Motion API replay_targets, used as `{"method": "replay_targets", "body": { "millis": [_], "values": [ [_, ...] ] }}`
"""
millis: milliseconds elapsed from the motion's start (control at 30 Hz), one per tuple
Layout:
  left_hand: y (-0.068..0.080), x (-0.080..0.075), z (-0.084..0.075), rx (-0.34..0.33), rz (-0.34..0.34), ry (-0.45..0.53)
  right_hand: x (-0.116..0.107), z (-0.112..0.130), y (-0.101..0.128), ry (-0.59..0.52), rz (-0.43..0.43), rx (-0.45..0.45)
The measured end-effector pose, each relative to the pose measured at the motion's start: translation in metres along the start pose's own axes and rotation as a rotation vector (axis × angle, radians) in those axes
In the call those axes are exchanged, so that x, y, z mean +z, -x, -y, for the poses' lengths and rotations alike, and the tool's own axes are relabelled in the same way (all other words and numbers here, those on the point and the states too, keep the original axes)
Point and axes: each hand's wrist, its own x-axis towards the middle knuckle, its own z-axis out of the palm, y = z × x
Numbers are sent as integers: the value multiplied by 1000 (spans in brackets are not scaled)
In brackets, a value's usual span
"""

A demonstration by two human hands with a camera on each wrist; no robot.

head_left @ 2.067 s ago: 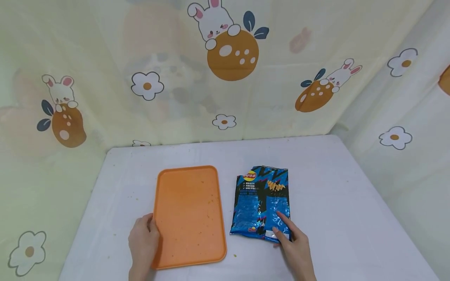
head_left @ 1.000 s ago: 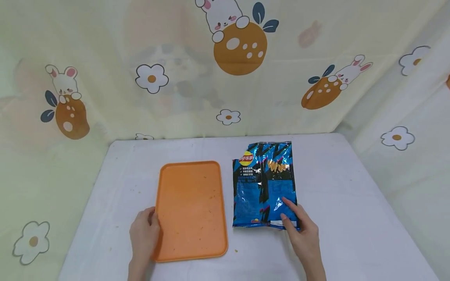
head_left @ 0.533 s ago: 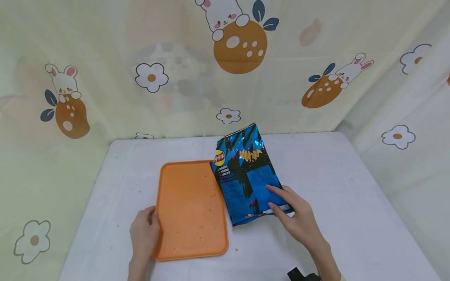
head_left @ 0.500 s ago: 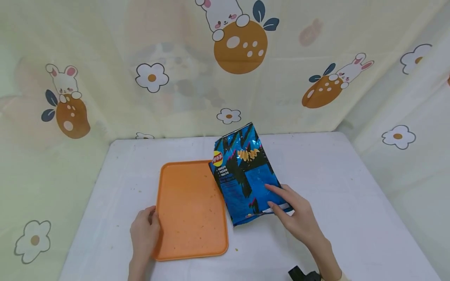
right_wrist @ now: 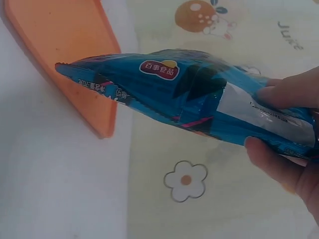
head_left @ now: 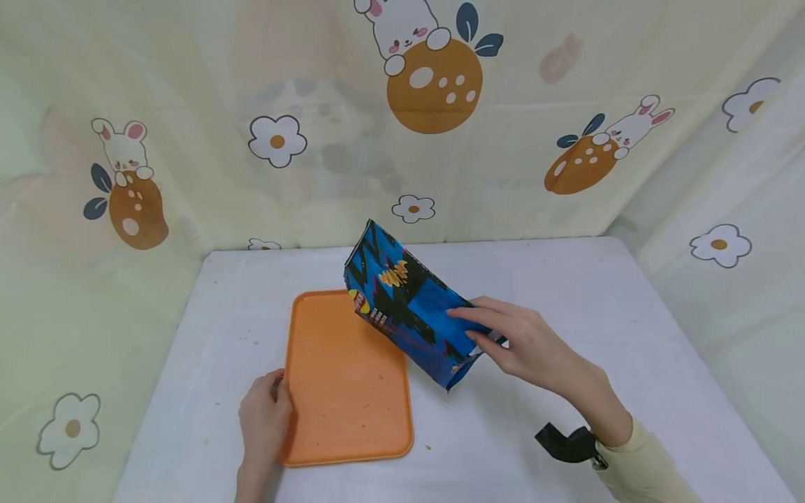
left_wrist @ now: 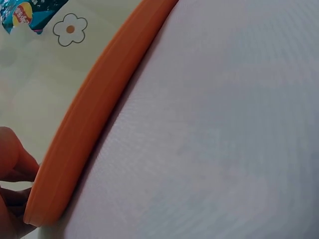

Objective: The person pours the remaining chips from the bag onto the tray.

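Because the right hand (head_left: pixel 528 342) only pinches the near end of the shiny blue foil crisp bag (head_left: pixel 409 307), lifted and tilted over the flat orange plastic tray (head_left: pixel 346 384), it could slip or spill onto the white surface (head_left: pixel 597 314); the left hand (head_left: pixel 264 419) grips the tray's near-left edge.

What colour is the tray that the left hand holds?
Orange, plain, with a few crumbs on it; the tray shows best in the head view.

Blue crisp bag (right_wrist: pixel 189 94) pinched in the right hand (right_wrist: pixel 289 144), above the orange tray (right_wrist: pixel 65 45).
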Motion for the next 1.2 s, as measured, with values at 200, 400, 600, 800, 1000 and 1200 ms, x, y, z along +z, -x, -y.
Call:
{"method": "replay_targets", "body": {
  "millis": [200,400,600,800,1000,1200],
  "values": [
    [-2,6,1,49,-12,41,-17,4,-26,79,168,-50],
    [-3,6,1,38,-3,51,-22,10,-49,148,317,-82],
    [-3,4,1,27,4,46,-17,13,-56,168,393,-100],
    [-2,1,1,22,0,41,-9,14,-58,134,441,-88],
    [-1,-1,2,-6,20,32,-1,16,-60,128,460,-85],
    [-1,-2,3,-7,14,32,6,21,-62,135,467,-115]
  ]
}}
